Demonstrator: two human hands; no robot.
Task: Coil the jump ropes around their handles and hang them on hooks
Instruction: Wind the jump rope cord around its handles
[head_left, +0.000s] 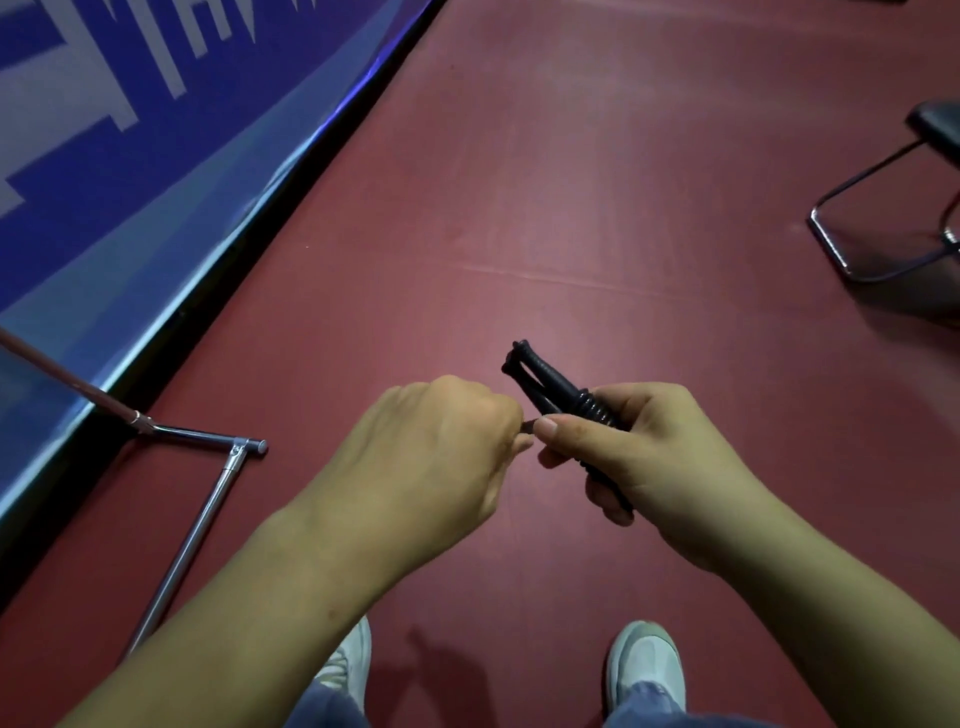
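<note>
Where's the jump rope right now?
In the head view, the black jump rope sits just right of centre, wound round its handles and gripped in the right hand above the red floor; the left hand seems to pinch its end.

A: Jump rope (558, 392), appearance?
B: Black. Two handles (530, 370) side by side, cord (597, 409) coiled round their middle.
A: Position?
B: Gripped in the right hand (665, 467), handle ends projecting up-left past its thumb, just beside the left hand (441, 447).
</note>
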